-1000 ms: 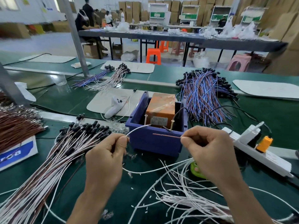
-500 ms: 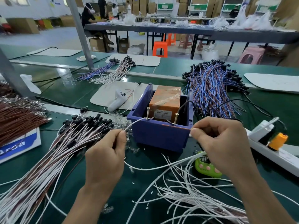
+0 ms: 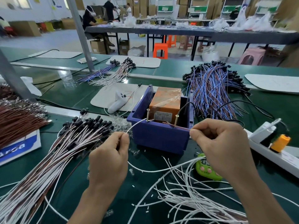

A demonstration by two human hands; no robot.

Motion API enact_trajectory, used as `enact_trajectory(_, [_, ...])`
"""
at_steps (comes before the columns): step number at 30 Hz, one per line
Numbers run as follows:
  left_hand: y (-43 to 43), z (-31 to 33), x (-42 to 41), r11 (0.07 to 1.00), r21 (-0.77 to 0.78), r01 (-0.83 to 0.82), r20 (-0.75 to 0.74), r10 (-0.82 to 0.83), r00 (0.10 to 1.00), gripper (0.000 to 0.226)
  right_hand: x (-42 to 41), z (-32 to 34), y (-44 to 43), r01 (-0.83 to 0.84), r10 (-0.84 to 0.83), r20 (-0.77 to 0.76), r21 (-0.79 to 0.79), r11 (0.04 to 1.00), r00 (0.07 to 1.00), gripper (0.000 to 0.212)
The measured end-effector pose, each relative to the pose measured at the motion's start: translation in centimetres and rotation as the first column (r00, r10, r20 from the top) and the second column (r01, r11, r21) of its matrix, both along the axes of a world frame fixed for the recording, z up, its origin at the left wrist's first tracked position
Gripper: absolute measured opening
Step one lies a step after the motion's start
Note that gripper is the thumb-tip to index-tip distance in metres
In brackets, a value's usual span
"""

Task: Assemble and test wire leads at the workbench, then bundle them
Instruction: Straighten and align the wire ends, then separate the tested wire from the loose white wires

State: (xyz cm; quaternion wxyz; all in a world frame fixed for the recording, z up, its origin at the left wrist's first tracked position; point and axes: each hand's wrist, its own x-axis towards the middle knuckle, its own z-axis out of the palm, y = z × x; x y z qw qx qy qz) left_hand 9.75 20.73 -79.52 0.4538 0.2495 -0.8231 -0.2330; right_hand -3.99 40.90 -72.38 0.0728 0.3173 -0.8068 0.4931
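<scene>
Both forearms reach in from the bottom edge, backs of the hands up, and the 2 hands sit well apart at the same height, one at each end of the front wall of a blue plastic bin (image 3: 158, 136).

The left hand (image 3: 110, 157) has its fingers curled into a loose fist, thumb and forefinger pinching a white wire lead (image 3: 137, 124). The lead rises up and to the right, and its tip meets the foot of the left screw (image 3: 147, 115), which stands on the bin's front rim.

The right hand (image 3: 221, 146) is curled the same way, knuckles high, pinching a thin brown wire lead (image 3: 181, 127). This lead runs left to the foot of the right screw (image 3: 176, 120).

An orange box (image 3: 165, 102) wrapped in clear film sits inside the bin behind the 2 screws.

A fan of black-capped leads (image 3: 64, 143) lies on the green bench mat (image 3: 80, 97) beside the left forearm. Loose white wires (image 3: 194, 196) sprawl under the right wrist, just beside a green handheld device (image 3: 208, 172). A white power strip (image 3: 275, 157) lies to the right.
</scene>
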Motion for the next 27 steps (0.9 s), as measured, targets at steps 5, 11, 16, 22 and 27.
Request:
enact_trajectory(5, [0.00, 0.01, -0.06, 1.000, 0.001, -0.004, -0.006, 0.004, 1.000, 0.024, -0.08, 0.00, -0.07, 0.018, -0.018, -0.011, 0.005, 1.000, 1.000, 0.022])
enact_trajectory(11, [0.05, 0.12, -0.10, 1.000, -0.007, -0.010, -0.016, 0.010, 1.000, 0.025, -0.15, 0.05, 0.05, 0.024, -0.024, -0.016, 0.006, 1.000, 1.000, 0.024])
enact_trajectory(16, [0.21, 0.30, 0.01, 1.000, -0.001, -0.001, -0.021, 0.001, 1.000, 0.024, -0.22, 0.15, 0.17, 0.046, -0.046, 0.001, -0.001, 0.999, 0.999, 0.023])
enact_trajectory(22, [0.40, 0.54, -0.05, 1.000, -0.001, -0.004, -0.023, 0.004, 1.000, 0.023, -0.12, 0.35, 0.26, 0.055, -0.055, 0.019, 0.007, 0.998, 0.998, 0.025])
enact_trajectory(27, [0.46, 0.59, 0.01, 1.000, 0.025, 0.000, -0.023, 0.001, 1.000, 0.024, -0.06, 0.42, 0.31, 0.063, -0.063, 0.027, -0.009, 0.998, 0.998, 0.027])
